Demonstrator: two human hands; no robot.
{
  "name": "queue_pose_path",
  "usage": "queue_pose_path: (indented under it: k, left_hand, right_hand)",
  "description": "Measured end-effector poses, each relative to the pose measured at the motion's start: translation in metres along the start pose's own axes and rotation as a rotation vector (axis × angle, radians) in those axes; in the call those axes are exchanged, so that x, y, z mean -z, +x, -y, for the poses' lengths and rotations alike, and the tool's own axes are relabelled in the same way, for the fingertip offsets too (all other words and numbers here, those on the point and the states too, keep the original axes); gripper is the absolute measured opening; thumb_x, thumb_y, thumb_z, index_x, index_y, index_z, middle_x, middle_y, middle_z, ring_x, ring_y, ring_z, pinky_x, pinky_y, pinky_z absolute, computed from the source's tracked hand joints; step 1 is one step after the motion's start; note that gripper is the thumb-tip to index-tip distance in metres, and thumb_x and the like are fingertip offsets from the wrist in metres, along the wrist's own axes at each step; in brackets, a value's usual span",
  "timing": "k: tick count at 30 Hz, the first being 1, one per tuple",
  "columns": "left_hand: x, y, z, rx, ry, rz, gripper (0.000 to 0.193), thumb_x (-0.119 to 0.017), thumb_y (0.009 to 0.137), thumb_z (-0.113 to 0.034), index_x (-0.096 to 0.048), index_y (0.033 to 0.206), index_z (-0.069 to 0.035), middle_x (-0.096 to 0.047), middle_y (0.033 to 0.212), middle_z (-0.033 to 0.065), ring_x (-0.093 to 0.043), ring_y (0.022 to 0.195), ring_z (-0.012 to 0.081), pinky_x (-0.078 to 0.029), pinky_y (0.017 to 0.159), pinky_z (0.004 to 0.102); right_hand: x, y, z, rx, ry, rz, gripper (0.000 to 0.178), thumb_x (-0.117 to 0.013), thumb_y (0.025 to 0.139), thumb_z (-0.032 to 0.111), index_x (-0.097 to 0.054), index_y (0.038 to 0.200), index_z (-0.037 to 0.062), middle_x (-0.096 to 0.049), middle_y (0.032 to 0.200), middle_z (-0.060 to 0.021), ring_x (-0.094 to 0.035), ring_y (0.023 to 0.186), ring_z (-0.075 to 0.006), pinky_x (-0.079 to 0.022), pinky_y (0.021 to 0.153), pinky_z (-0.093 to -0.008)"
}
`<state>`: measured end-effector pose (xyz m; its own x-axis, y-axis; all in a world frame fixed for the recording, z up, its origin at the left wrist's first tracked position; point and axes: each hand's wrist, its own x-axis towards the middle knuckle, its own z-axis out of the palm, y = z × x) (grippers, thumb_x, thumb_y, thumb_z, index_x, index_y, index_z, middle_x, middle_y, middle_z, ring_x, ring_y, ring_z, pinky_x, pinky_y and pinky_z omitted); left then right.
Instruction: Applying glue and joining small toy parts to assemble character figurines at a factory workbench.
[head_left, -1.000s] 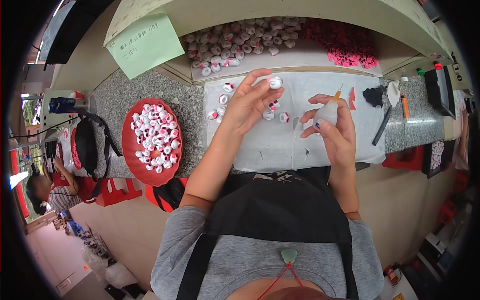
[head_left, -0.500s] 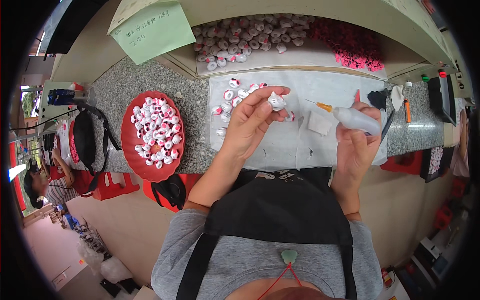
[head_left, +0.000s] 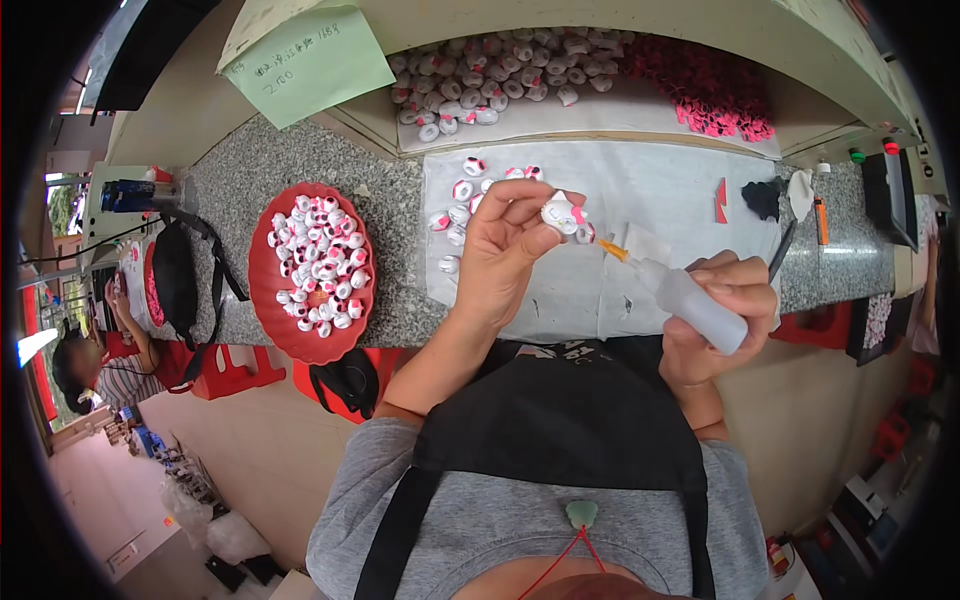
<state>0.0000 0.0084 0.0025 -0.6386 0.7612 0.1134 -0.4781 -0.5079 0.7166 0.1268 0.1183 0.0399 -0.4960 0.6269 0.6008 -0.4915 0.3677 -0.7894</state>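
The left hand pinches a small white-and-pink piece above the worktop (grey speckled stone). The right hand grips a squeeze bottle, its orange nozzle just beside the piece.

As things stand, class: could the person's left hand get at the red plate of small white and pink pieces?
Probably yes, but not freely. The red plate lies open on the counter to the person's left with nothing over it, yet the left hand already pinches a small white and pink piece in its fingers.
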Motion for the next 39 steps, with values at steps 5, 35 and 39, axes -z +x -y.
queue_pose_path:
  k: [5, 35, 39]
  left_hand:
    - [-0.0050, -0.0018, -0.0017, -0.009, 0.057, -0.028, 0.034, -0.053, 0.071, 0.002, -0.043, 0.103, 0.001, -0.049, 0.101, 0.0144, -0.047, 0.097, 0.0190, -0.040, 0.079, 0.0286]
    - [-0.0071, -0.0019, -0.0013, 0.009, 0.139, -0.026, 0.032, -0.055, 0.069, 0.001, -0.043, 0.099, 0.001, -0.050, 0.099, 0.0155, -0.050, 0.091, 0.0187, -0.042, 0.078, 0.0303]
    - [-0.0074, -0.0027, -0.0009, 0.018, 0.173, -0.047, 0.034, -0.057, 0.069, -0.002, -0.043, 0.099, 0.001, -0.050, 0.098, 0.0162, -0.050, 0.090, 0.0192, -0.042, 0.078, 0.0330]
  right_hand:
    - [0.0005, -0.0007, 0.0036, 0.081, -0.147, 0.148, 0.038, -0.071, 0.057, 0.012, -0.045, 0.083, 0.0065, -0.046, 0.078, -0.0064, -0.047, 0.059, -0.0142, -0.041, 0.056, -0.0256]
    - [0.0015, 0.0011, 0.0004, 0.182, -0.150, 0.231, 0.035, -0.067, 0.057, 0.003, -0.043, 0.083, 0.0043, -0.044, 0.080, -0.0080, -0.045, 0.060, -0.0150, -0.042, 0.053, -0.0253]
    - [0.0006, -0.0006, -0.0001, 0.163, -0.117, 0.195, 0.048, -0.075, 0.044, 0.000, -0.048, 0.083, 0.0057, -0.047, 0.079, -0.0078, -0.049, 0.060, -0.0168, -0.042, 0.050, -0.0242]
